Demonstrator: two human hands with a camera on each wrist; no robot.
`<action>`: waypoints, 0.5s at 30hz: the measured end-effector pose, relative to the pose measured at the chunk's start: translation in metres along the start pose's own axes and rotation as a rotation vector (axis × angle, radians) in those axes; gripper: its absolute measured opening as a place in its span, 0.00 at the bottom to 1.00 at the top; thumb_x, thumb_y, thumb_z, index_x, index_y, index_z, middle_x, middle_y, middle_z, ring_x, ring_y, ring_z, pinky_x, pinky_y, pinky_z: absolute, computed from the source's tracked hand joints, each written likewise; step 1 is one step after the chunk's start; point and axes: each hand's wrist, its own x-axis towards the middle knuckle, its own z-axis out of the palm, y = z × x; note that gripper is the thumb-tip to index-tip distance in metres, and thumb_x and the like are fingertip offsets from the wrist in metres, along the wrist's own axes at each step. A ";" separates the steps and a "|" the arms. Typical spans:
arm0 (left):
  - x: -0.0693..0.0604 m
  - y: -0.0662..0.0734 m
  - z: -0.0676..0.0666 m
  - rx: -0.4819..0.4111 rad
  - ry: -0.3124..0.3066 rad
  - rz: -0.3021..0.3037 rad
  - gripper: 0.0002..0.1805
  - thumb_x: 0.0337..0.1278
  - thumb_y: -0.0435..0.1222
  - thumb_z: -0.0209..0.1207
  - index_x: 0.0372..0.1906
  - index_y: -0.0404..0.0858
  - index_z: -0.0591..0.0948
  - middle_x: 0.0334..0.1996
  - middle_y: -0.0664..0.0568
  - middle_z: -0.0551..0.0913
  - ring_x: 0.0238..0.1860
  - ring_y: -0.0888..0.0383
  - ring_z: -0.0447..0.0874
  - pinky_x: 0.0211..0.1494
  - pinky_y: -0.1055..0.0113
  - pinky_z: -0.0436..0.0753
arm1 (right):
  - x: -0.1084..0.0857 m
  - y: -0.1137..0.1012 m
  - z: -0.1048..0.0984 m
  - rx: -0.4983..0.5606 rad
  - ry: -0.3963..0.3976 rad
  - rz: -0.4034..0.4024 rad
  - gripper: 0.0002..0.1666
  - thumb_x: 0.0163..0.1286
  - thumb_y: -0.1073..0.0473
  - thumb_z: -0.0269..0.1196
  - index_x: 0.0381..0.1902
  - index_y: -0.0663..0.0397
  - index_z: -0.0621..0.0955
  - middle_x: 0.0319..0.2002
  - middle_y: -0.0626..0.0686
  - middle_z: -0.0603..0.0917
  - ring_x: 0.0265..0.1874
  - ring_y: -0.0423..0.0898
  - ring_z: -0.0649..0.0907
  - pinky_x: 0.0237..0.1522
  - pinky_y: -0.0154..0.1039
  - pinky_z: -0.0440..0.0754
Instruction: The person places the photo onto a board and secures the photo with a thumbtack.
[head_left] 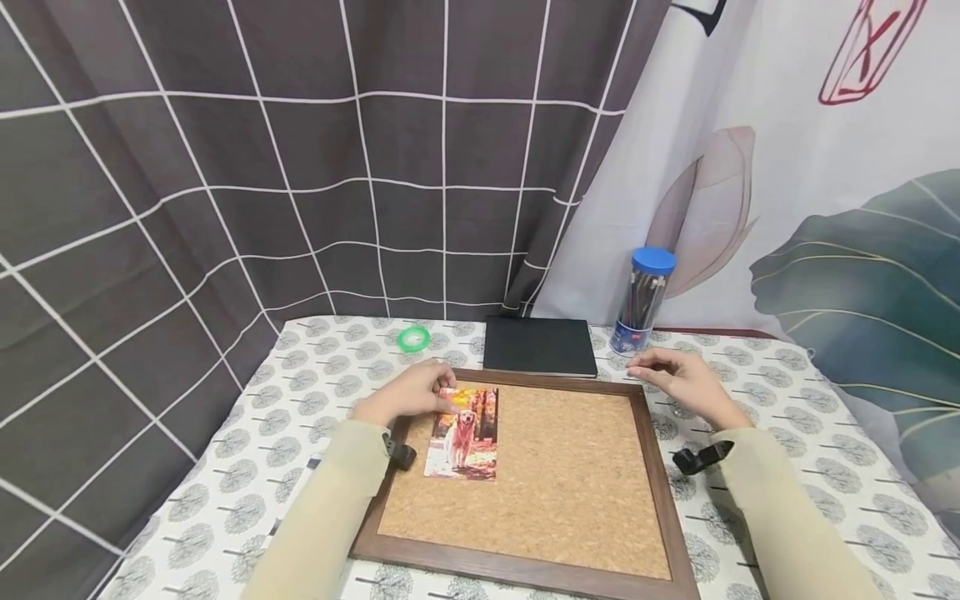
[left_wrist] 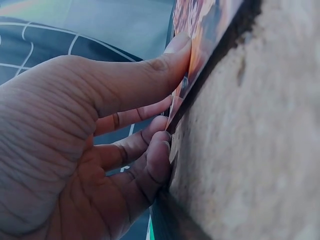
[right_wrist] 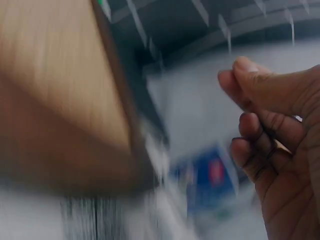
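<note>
A photo of a golden dog among autumn trees (head_left: pixel 471 442) lies over the left part of a cork board (head_left: pixel 570 475) with a brown wooden frame. My left hand (head_left: pixel 411 390) pinches the photo's upper left edge. In the left wrist view, the thumb (left_wrist: pixel 172 60) is on the picture side and the other fingers are bent at the edge. My right hand (head_left: pixel 682 379) is above the table, just beyond the board's upper right corner. Its thumb and forefinger meet at the tips in the right wrist view, the other fingers (right_wrist: pixel 250 125) curled; no object shows between them.
Behind the board lies a black flat book or folder (head_left: pixel 540 346). A blue-lidded clear tub of pencils (head_left: pixel 642 300) stands at the back right, close to my right hand. A green tape roll (head_left: pixel 413 338) lies at the back left. Curtains hang behind the table.
</note>
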 end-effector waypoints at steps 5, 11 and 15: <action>0.001 0.002 0.001 -0.019 -0.007 -0.009 0.22 0.46 0.45 0.77 0.43 0.41 0.80 0.38 0.54 0.77 0.40 0.59 0.75 0.50 0.62 0.77 | 0.025 -0.048 0.032 0.073 -0.120 -0.160 0.04 0.68 0.62 0.69 0.40 0.52 0.87 0.38 0.49 0.88 0.38 0.40 0.85 0.42 0.33 0.81; 0.001 0.003 0.000 -0.011 -0.011 -0.014 0.22 0.46 0.45 0.76 0.44 0.42 0.80 0.39 0.54 0.77 0.41 0.58 0.75 0.52 0.61 0.77 | 0.061 -0.081 0.086 0.137 -0.349 -0.207 0.06 0.68 0.52 0.68 0.41 0.43 0.88 0.41 0.44 0.89 0.43 0.41 0.85 0.51 0.43 0.81; 0.002 0.003 -0.001 0.006 -0.007 -0.021 0.22 0.45 0.45 0.77 0.43 0.43 0.80 0.39 0.55 0.77 0.41 0.59 0.75 0.52 0.61 0.78 | 0.080 -0.097 0.131 0.160 -0.428 -0.189 0.07 0.68 0.55 0.69 0.41 0.49 0.88 0.39 0.45 0.89 0.41 0.41 0.85 0.51 0.45 0.80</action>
